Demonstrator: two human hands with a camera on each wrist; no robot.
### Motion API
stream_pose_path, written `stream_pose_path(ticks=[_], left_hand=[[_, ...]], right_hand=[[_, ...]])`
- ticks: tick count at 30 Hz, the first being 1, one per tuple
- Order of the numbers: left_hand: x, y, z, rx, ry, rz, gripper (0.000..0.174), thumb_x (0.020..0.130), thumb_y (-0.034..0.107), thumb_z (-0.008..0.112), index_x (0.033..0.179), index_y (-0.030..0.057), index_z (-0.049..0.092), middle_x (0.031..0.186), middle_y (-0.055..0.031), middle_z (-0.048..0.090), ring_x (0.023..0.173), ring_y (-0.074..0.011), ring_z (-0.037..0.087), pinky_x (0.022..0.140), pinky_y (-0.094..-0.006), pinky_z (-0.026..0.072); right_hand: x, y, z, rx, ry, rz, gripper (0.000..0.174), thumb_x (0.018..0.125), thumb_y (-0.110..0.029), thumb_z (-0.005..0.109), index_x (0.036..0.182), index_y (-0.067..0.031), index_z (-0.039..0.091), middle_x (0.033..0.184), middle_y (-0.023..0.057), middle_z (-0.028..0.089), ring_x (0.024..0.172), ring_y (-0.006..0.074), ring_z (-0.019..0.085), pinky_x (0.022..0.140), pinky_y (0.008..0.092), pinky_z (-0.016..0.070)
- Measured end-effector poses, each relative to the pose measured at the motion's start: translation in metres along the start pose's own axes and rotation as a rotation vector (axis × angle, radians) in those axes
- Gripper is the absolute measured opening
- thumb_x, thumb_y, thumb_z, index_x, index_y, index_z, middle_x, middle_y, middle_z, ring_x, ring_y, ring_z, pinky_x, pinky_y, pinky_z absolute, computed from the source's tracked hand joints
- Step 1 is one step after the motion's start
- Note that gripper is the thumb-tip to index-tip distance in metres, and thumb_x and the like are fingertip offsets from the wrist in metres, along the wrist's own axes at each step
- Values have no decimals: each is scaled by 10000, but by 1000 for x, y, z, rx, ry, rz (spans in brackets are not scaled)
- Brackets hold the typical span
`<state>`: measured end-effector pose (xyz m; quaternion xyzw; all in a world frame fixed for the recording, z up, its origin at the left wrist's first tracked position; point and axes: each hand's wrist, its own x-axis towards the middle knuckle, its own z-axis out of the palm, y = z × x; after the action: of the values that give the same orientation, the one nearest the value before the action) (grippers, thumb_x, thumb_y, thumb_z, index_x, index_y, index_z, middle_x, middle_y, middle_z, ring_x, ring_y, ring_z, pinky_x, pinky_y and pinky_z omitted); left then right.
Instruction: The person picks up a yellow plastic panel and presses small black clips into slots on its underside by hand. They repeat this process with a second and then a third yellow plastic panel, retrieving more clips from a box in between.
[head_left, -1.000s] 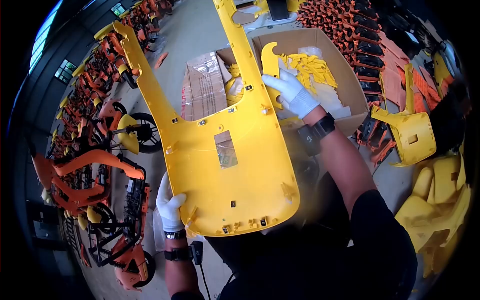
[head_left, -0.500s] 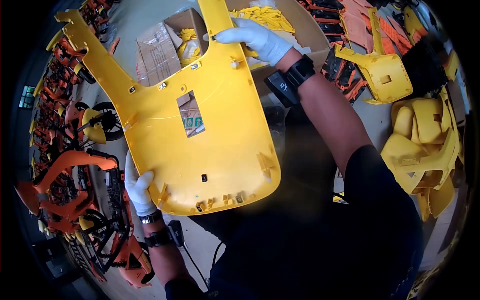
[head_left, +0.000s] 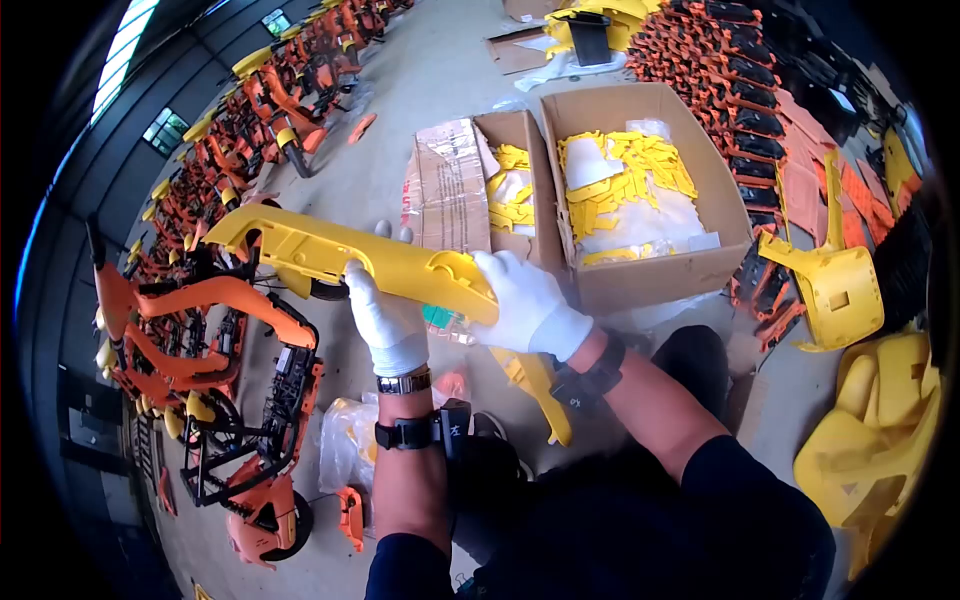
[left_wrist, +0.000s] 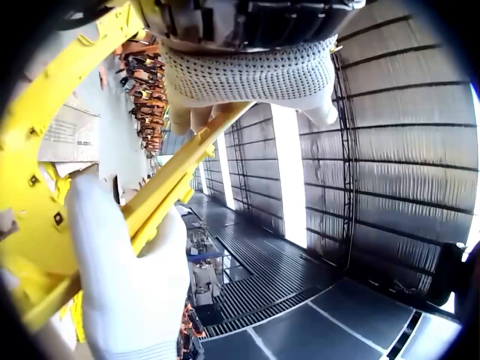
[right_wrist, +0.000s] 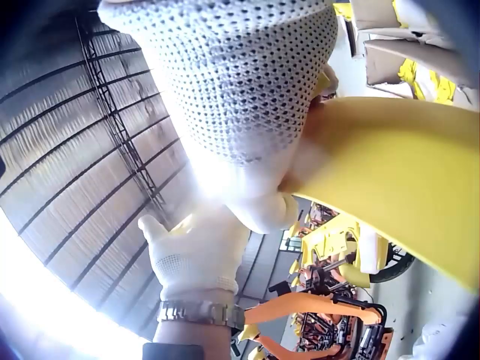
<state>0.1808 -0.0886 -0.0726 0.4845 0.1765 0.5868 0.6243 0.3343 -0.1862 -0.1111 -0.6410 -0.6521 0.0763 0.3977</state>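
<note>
In the head view, a large yellow moulded plastic panel (head_left: 400,262) is turned edge-on above the floor, showing notches and clips along its side. A narrow yellow arm (head_left: 540,395) slants down below my right hand. My left hand (head_left: 388,320), in a white knit glove, grips the panel's near edge with several fingers hidden behind it. At its right end, my gloved right hand (head_left: 525,305) holds the panel with its fingers wrapped on the edge. The right wrist view shows the panel's smooth yellow face (right_wrist: 405,172) beside the right hand (right_wrist: 240,112).
Two cardboard boxes (head_left: 650,270) of small yellow parts stand ahead on the floor. Rows of orange scooter frames (head_left: 220,310) line the left. More yellow panels (head_left: 835,285) lie at right, near stacked orange and black parts (head_left: 700,90). A clear plastic bag (head_left: 345,440) lies below the left hand.
The panel has turned from showing its broad inner face to edge-on. My left hand has moved up from its lower corner, and my right hand has come down from its long arm.
</note>
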Motion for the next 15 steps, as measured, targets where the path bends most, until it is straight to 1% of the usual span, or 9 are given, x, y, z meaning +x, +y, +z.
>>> stream_pose_path(ticks=[3,5,7,8,9,11,12,13,15], left_hand=[[-9,-19,-30,-157,287,-159,710,988,628,487,1442,93,378,1303,-223,550,1150,-444,584,1004,-531,467],[-21,-23,-42,-206,330,-202,685,992,632,473,1401,84,428,1230,-212,586,1125,-421,595,984,-515,484],[-31,-40,-66,-249,319,-235,672,992,632,472,1374,79,458,1199,-204,606,1120,-398,602,974,-509,491],[-37,-47,-73,-271,307,-261,667,992,632,471,1361,76,473,1184,-199,615,1117,-387,605,969,-506,495],[-43,-55,-77,-264,274,-285,668,993,629,471,1366,74,473,1180,-193,620,1113,-375,608,969,-503,495],[-56,-68,-76,-243,193,-349,671,996,623,470,1375,69,475,1171,-180,630,1104,-352,613,968,-497,497],[-61,-71,-74,-231,109,-371,676,1007,604,462,1411,61,456,1228,-165,622,1138,-347,608,1000,-491,484],[-62,-76,-70,-243,85,-392,674,1010,595,462,1420,61,448,1247,-165,616,1152,-352,603,1013,-496,477],[-62,-88,-62,-276,44,-422,670,1017,578,462,1439,59,432,1284,-166,603,1182,-362,594,1039,-506,463]], right_hand=[[-20,11,32,-49,-103,-64,858,719,-441,812,1392,-70,430,1126,182,579,1075,373,618,857,476,536],[-30,14,36,79,-160,-39,832,781,-456,790,1412,-36,447,1215,213,588,1149,374,606,933,448,517],[-36,32,43,316,-205,22,771,838,-446,759,1406,-11,470,1270,234,589,1190,373,597,974,434,500],[-29,27,35,461,-199,77,574,947,-366,669,1344,27,536,1266,238,619,1176,325,625,983,397,489],[-19,19,22,667,-268,229,447,1004,-289,595,1296,48,567,1179,220,665,1101,266,657,955,355,495],[0,10,5,760,-275,262,405,1014,-243,575,1278,64,572,1155,173,682,1064,215,658,925,328,504],[10,5,-4,792,-283,298,389,1013,-217,572,1272,72,571,1153,148,688,1049,191,658,910,319,511],[20,5,-5,716,-234,115,356,980,-168,616,1243,70,587,1124,126,687,1024,154,649,895,307,517],[34,9,-5,804,-266,153,299,940,-127,657,1170,57,607,1058,112,679,979,132,640,871,293,522]])
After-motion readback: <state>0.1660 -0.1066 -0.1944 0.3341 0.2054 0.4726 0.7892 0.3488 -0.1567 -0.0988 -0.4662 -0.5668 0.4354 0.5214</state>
